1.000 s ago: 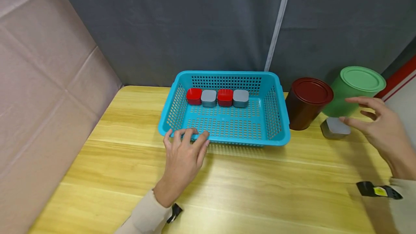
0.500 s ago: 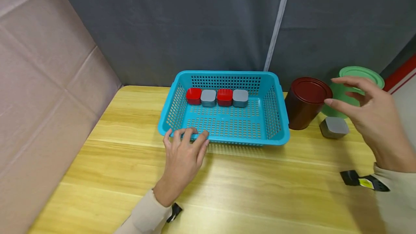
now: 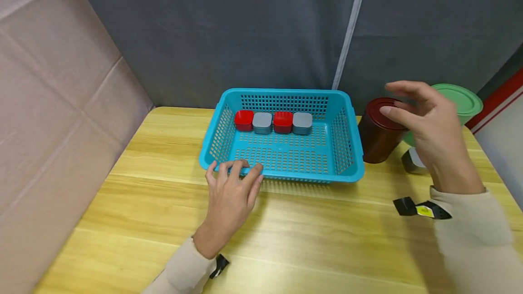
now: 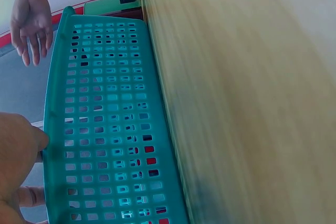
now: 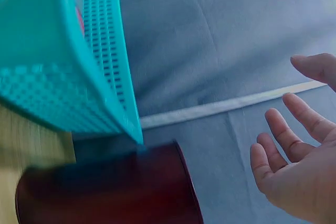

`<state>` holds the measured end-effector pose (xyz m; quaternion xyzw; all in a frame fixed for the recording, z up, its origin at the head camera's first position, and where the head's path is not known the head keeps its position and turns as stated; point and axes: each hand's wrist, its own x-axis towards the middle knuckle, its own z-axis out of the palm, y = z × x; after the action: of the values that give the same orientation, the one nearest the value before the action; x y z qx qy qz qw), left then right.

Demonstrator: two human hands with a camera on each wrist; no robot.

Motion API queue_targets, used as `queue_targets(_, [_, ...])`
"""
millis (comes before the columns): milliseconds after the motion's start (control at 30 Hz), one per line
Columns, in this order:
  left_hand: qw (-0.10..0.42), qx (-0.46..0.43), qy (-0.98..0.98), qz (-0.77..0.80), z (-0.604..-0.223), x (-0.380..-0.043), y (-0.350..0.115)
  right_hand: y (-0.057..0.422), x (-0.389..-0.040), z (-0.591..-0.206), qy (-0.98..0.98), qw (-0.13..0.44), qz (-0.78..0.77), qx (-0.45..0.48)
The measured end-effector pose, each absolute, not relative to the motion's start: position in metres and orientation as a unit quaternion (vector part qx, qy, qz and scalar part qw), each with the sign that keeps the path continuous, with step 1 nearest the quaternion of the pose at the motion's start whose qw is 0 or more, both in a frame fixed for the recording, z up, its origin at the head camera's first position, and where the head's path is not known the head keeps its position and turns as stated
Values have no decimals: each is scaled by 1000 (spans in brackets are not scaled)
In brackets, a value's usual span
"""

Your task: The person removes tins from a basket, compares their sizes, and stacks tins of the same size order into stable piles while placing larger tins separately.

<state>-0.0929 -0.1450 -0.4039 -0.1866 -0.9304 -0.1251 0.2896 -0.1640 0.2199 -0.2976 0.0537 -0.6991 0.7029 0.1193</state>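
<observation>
A turquoise plastic basket (image 3: 282,178) stands on the table, with a row of small square boxes inside. My left hand (image 3: 229,196) holds its front rim, fingers bent over the edge. Within the row, red boxes (image 3: 244,120) alternate with grey-lidded ones (image 3: 303,123). My right hand (image 3: 439,133) hovers over the dark red canister (image 3: 377,142), fingers spread and holding nothing; the right wrist view also shows the hand (image 5: 299,156) apart from everything. Below it on the table is a single grey box (image 3: 413,162), partly hidden by the hand.
A green canister (image 3: 461,99) stands behind the right hand, partly covered by it. A grey curtain (image 3: 245,31) hangs along the table's back edge, and a pale padded wall (image 3: 61,103) borders the left side. The wooden table (image 3: 286,239) extends in front.
My right hand has moved left, from beside the single grey box to above the dark red canister, fingers still parted. The left hand and basket have stayed put.
</observation>
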Motion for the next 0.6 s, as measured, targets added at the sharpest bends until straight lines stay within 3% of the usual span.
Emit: queue_targets(600, [284,-183,-933,-124,-404,-93,-144,169,-208,-299,-605,56,788,102])
